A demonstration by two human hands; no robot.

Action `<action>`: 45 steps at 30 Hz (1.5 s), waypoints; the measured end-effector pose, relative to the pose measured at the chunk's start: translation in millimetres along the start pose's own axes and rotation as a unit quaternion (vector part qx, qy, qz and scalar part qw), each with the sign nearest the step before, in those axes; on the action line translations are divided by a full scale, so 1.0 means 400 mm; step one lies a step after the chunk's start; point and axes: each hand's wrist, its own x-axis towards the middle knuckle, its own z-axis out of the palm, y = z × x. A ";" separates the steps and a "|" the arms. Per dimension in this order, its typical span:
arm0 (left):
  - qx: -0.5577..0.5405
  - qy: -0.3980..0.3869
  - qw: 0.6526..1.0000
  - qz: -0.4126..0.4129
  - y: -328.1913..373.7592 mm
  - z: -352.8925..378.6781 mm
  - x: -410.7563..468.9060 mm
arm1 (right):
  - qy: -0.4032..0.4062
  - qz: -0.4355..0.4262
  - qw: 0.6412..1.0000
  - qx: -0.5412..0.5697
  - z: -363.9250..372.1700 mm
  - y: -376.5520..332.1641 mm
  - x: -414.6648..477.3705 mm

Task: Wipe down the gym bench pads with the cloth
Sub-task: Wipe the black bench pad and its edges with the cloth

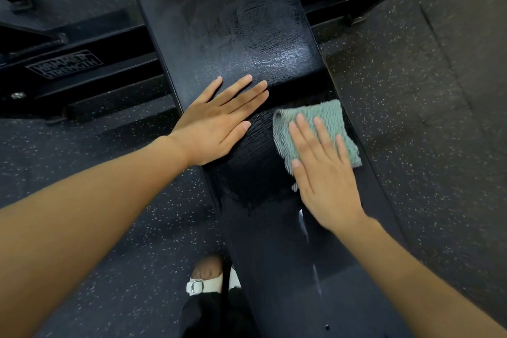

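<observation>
Two hands flat on surface (247, 44): right hand (326, 175) pressing cloth (326, 118), left hand (216, 123) bare, all fingers (241, 93) straight. Frame (82, 63) behind, sandal (203, 284) below.

Right hand (323, 173) flat on green cloth (326, 121), left hand (216, 123) flat on bench pad (233, 35).

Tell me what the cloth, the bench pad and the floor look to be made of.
Cloth: green-grey textile, probably microfibre or terry; ribbed wavy pile, matte.
Bench pad: black vinyl or leatherette over padding, likely; fine grain, stitched edge, wet sheen.
Floor: seemingly rubber gym matting; dark, matte, pale flecks.
</observation>
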 end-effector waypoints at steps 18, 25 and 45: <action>0.012 -0.011 1.000 0.023 -0.005 0.000 -0.002 | 0.000 0.070 0.997 0.021 0.019 0.020 -0.128; 0.015 -0.013 1.000 0.013 0.005 0.001 -0.006 | 0.033 0.139 0.989 0.044 0.008 0.005 -0.072; 0.019 -0.009 1.000 0.020 0.006 0.003 -0.004 | -0.015 -0.018 1.000 -0.001 0.069 -0.162 -0.170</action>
